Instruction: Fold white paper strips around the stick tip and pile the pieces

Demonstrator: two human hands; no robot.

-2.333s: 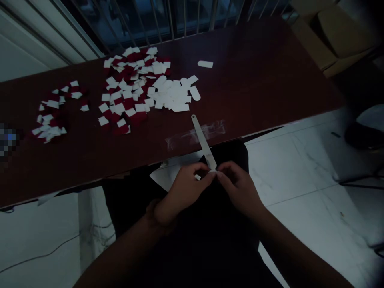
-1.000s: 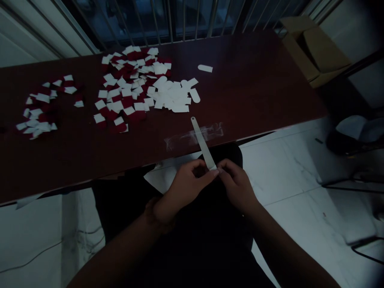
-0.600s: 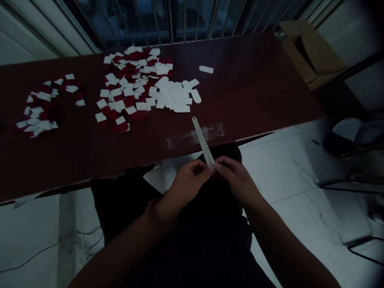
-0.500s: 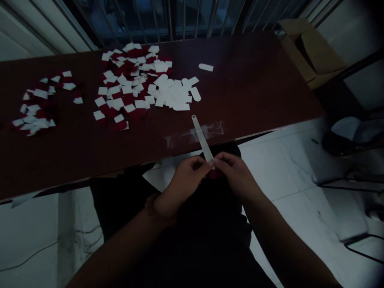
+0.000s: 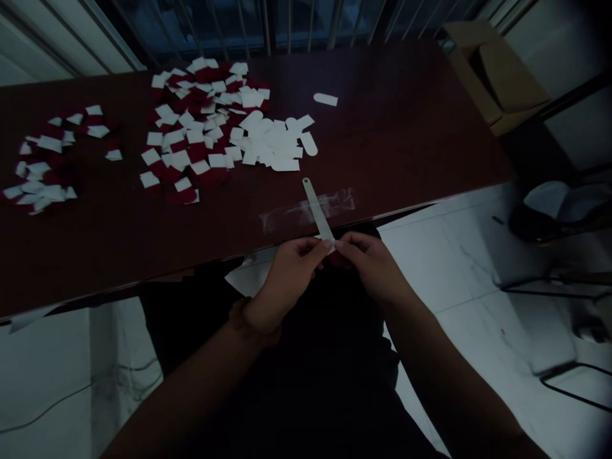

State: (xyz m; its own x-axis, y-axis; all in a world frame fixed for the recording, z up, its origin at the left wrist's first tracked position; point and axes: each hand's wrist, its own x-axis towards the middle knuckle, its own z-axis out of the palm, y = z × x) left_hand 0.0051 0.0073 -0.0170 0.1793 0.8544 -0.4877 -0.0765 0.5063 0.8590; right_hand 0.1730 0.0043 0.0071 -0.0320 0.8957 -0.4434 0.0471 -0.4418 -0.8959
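My left hand [image 5: 292, 275] and my right hand [image 5: 375, 269] meet just beyond the table's front edge, thumbs almost touching. Between them they pinch a small dark red piece [image 5: 337, 259] with a bit of white at its top; the fingers hide most of it. It sits at the near end of a flat pale metal strip [image 5: 316, 207] with a hole in its far end. Clear tape [image 5: 340, 201] fixes this strip to the table, and its near end juts past the edge. Whether the piece wraps around the strip's tip I cannot tell.
On the dark red-brown table [image 5: 406, 140] lie a heap of white round-ended cards [image 5: 272, 145], a large pile of red-and-white pieces [image 5: 194, 137] and a smaller pile [image 5: 45, 185]. One white card [image 5: 326, 99] lies apart. A cardboard box [image 5: 507, 83] stands at the right end.
The view has shifted slightly. Both hands stay pinched together at the strip's near end, and a little more of the red piece shows below the right thumb.
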